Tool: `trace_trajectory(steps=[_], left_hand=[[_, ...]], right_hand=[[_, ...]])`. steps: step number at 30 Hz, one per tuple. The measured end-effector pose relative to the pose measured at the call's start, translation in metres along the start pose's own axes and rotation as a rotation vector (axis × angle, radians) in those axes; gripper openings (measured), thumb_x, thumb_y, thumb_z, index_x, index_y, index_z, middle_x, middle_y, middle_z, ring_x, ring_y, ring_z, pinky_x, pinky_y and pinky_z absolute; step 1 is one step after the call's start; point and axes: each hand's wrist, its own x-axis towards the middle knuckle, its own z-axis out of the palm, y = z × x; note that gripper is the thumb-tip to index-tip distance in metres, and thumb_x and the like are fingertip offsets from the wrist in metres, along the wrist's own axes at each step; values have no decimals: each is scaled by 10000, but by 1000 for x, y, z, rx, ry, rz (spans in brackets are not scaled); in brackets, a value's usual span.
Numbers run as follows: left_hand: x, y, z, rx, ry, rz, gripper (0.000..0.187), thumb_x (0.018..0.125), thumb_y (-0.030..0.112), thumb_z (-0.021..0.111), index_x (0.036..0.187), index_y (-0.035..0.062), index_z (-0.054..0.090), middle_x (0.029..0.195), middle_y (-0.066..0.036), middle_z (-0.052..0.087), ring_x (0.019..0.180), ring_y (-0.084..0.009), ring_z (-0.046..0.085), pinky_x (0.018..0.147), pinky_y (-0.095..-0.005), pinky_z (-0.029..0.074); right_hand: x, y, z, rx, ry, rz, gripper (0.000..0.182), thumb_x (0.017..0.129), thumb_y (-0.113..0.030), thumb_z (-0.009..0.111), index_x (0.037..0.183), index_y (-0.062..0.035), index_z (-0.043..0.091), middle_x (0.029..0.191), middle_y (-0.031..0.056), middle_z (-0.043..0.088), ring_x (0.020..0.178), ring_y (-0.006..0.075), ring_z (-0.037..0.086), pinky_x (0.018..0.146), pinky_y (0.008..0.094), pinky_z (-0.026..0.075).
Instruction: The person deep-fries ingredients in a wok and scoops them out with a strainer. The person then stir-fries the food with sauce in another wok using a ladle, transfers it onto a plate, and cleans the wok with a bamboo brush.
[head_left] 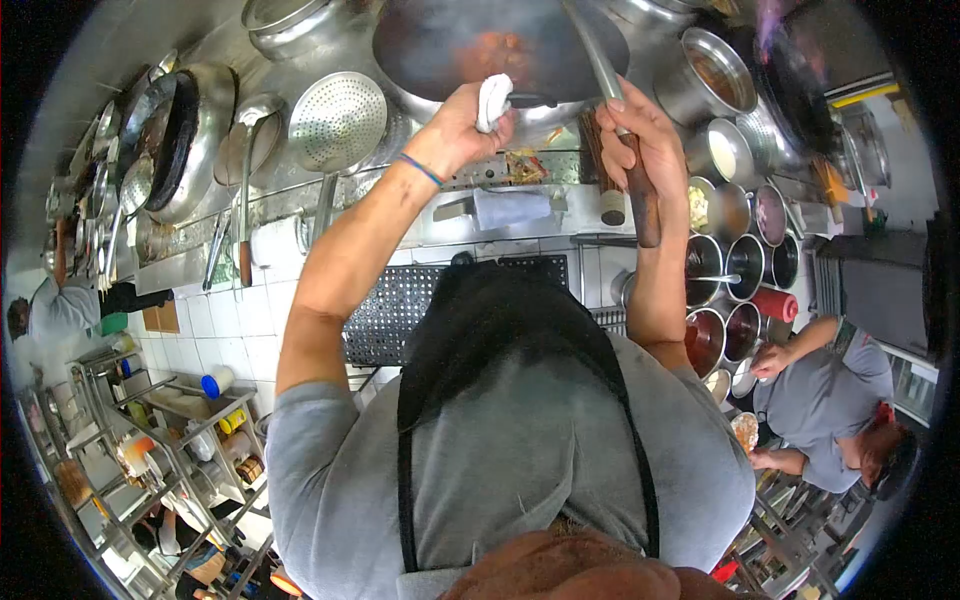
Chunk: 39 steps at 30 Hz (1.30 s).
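Note:
A large dark wok (405,50) steams at the top of the view, with reddish food (495,52) in it. My left hand (455,125) is closed on a folded white cloth (494,98) at the wok's near rim; whether it grips the rim or a handle through the cloth is hidden. In my right hand (648,135) is a long-handled wok tool (598,58), with a metal shaft and a wooden grip. That shaft runs over the wok's right side, and its working end is cut off by the frame's upper edge.
Left of the wok lie a perforated skimmer (338,118) and a ladle (246,175). A steel pot (703,72) stands to the right, above several sauce containers (744,268). One co-worker (825,400) stands at right, another person (70,310) far left. Metal racks (160,400) stand behind.

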Motion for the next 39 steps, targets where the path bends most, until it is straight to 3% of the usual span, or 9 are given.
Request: trace_trajectory(steps=[7, 21, 26, 28, 29, 30, 31, 33, 39], left_hand=[[-42, -46, -22, 108, 82, -36, 202, 958, 233, 471, 847, 74, 532, 731, -100, 535, 564, -171, 520, 450, -257, 456], [-11, 9, 12, 11, 3, -28, 222, 967, 244, 506, 991, 22, 498, 853, -151, 520, 643, -201, 562, 449, -247, 485], [51, -22, -40, 15, 40, 260, 149, 953, 219, 532, 920, 75, 546, 771, -85, 565, 656, -187, 576, 487, -311, 512], [40, -46, -88, 227, -109, 130, 109, 931, 203, 556, 871, 115, 577, 745, -48, 595, 661, -175, 589, 566, -344, 521], [15, -66, -87, 269, 24, 198, 92, 919, 204, 571, 883, 121, 590, 733, -48, 599, 671, -182, 593, 550, -340, 509], [-2, -76, -85, 296, 144, 135, 83, 903, 204, 580, 886, 124, 596, 733, -49, 600, 662, -188, 594, 538, -325, 499], [-3, -75, -96, 265, -23, 101, 80, 885, 196, 585, 908, 120, 597, 733, -49, 592, 671, -188, 595, 515, -319, 479], [5, -66, -86, 304, 41, 263, 103, 903, 197, 553, 871, 102, 579, 707, -60, 572, 606, -185, 568, 461, -305, 446], [-8, -7, -7, 18, -26, 8, 197, 966, 194, 493, 824, 86, 576, 649, -37, 516, 526, -154, 498, 384, -241, 421]], right_hand=[[5, -15, 1, -43, 4, -87, 581, 930, -106, 585, 1436, 52, 348, 779, 40, 535, 442, 65, 438, 330, 226, 359], [11, 4, -13, -554, 79, -213, 529, 922, -17, 586, 1421, 31, 417, 688, 4, 568, 429, 45, 465, 351, 211, 332], [11, 5, -33, -718, 351, -327, 549, 884, -19, 641, 1406, -13, 473, 732, 10, 610, 479, 36, 473, 411, 220, 379], [1, -7, -56, -856, 499, -338, 550, 880, -20, 646, 1403, -12, 477, 743, 18, 614, 488, 41, 487, 420, 223, 386], [-5, -16, -68, -927, 582, -348, 550, 877, -20, 648, 1401, -12, 480, 748, 22, 617, 493, 44, 494, 424, 224, 390], [-14, -30, -72, -1051, 674, -343, 549, 869, -37, 656, 1391, -10, 490, 779, 68, 640, 540, 86, 551, 478, 262, 447], [-22, -37, -88, -1200, 780, -324, 561, 850, -90, 669, 1379, -9, 501, 822, 127, 659, 594, 133, 600, 550, 312, 490], [-37, -51, -122, -1347, 791, -260, 548, 830, -116, 645, 1352, -3, 525, 833, 164, 669, 637, 162, 629, 599, 346, 507], [-58, -82, -194, -1293, 705, -38, 540, 800, -94, 595, 1293, 109, 511, 632, 104, 619, 499, 152, 583, 496, 304, 456]])
